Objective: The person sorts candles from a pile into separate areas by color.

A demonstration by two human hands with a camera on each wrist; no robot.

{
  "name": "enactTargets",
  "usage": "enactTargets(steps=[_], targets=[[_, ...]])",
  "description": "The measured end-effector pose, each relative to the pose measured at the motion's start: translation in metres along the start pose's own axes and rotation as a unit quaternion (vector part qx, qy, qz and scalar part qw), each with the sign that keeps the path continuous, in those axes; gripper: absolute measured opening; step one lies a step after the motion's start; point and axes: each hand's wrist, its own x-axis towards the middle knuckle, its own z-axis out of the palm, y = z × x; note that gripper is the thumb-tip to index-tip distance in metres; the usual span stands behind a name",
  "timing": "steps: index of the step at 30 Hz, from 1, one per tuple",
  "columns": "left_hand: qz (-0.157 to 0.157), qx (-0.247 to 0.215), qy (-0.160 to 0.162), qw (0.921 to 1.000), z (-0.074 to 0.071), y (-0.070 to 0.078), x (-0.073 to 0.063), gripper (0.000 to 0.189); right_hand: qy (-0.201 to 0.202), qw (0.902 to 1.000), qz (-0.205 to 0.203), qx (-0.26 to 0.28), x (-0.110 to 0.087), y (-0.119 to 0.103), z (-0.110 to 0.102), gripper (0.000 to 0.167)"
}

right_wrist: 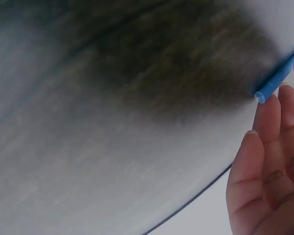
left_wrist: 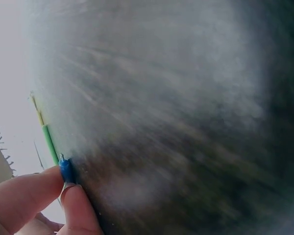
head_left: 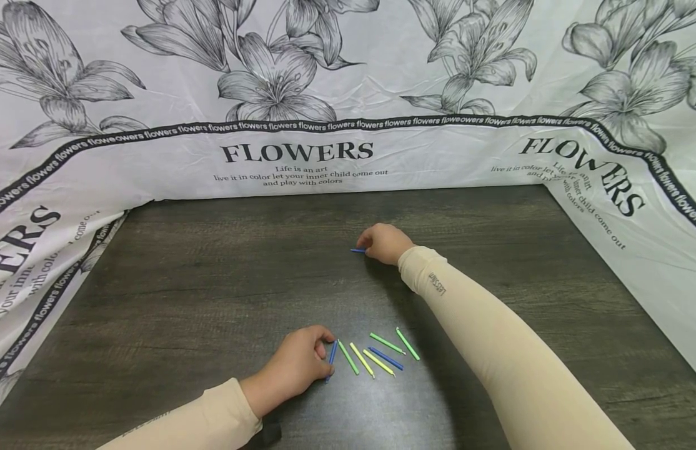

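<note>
My left hand [head_left: 296, 362] pinches a blue candle [head_left: 332, 354] between thumb and fingers, at the left end of a loose group of candles. In the left wrist view this blue candle [left_wrist: 66, 170] shows its short wick. Right beside it lies a green candle [head_left: 348, 357], followed by a yellow candle [head_left: 362, 360]. Farther back on the table, my right hand [head_left: 388, 242] holds another blue candle [head_left: 357, 250] at the fingertips. The right wrist view shows that blue candle [right_wrist: 278, 76] between thumb and fingers, part of it past the frame edge.
Right of the left hand lie another yellow candle [head_left: 378, 363], a loose blue candle [head_left: 386, 359] and two green candles, one slanted [head_left: 387, 343] and one at the far right [head_left: 407, 344]. A dark wooden table [head_left: 213, 281] meets a flower-printed cloth [head_left: 427, 156] at the back and sides.
</note>
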Motion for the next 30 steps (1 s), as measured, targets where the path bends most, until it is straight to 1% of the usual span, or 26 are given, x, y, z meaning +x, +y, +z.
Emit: enactTargets(steps=[5, 9, 12, 17, 21, 30], targets=[[-0.002, 0.001, 0.0, 1.0, 0.0, -0.001, 0.0, 0.037, 0.009, 0.9998, -0.004, 0.019, -0.003, -0.001, -0.001, 0.028], [-0.002, 0.003, -0.002, 1.0, 0.0, -0.002, 0.0, 0.037, 0.025, 0.9974, -0.01, 0.067, -0.01, -0.001, -0.005, 0.029], [-0.003, 0.001, -0.003, 1.0, -0.001, -0.002, 0.001, 0.037, 0.038, 0.9949, -0.018, 0.092, -0.015, -0.001, -0.007, 0.028], [-0.006, 0.001, -0.005, 1.0, -0.002, -0.001, 0.002, 0.036, 0.056, 0.9929, -0.033, 0.1, -0.024, -0.002, -0.008, 0.028], [-0.002, 0.003, -0.006, 1.0, -0.002, 0.0, 0.002, 0.036, 0.064, 0.9923, -0.039, 0.099, -0.033, -0.005, -0.007, 0.029], [0.001, 0.006, -0.003, 1.0, -0.001, -0.002, 0.002, 0.034, 0.047, 0.9913, -0.052, 0.111, -0.058, -0.014, 0.0, 0.03]])
